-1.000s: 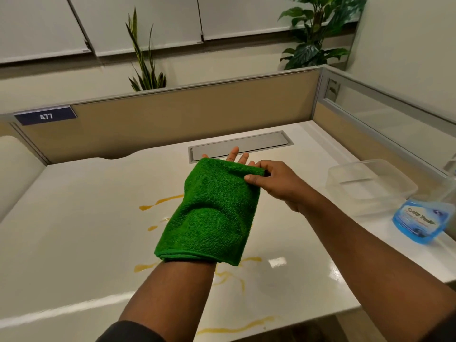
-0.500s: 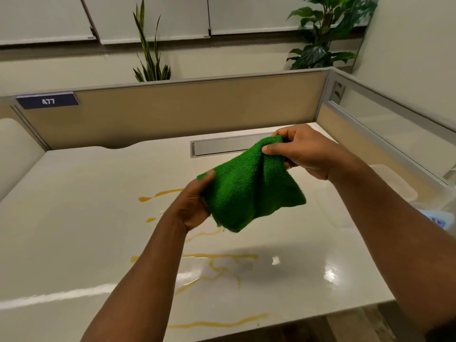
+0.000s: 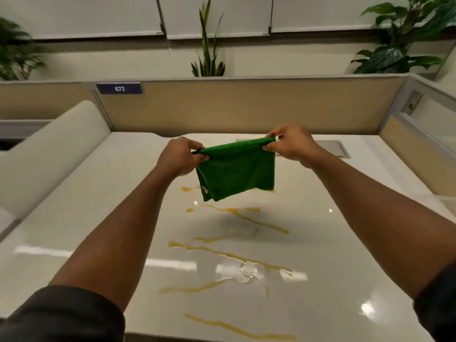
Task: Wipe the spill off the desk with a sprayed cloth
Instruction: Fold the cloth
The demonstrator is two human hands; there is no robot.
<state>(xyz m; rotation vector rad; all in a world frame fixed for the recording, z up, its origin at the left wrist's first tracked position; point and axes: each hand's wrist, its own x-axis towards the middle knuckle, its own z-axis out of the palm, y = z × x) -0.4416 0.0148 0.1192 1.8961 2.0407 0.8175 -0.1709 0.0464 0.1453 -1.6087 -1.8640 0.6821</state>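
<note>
A folded green cloth (image 3: 238, 170) hangs in the air over the white desk (image 3: 103, 218), stretched by its top edge. My left hand (image 3: 181, 156) pinches its upper left corner and my right hand (image 3: 290, 144) pinches its upper right corner. Below and in front of the cloth, a yellow-orange spill (image 3: 237, 255) runs in thin streaks and drops across the middle of the desk, down to the near edge. No spray bottle is in view.
Beige partition panels (image 3: 246, 107) close the desk at the back and right, with a blue number plate (image 3: 119, 88). A grey cable hatch (image 3: 333, 148) lies in the desktop behind my right hand. A cream rounded divider (image 3: 49, 149) stands at left. Plants stand behind.
The cloth went from lying draped over my left hand, to bunched between both hands, to stretched out flat by its top corners. The view shifted left, so the bottle and plastic tub left the frame.
</note>
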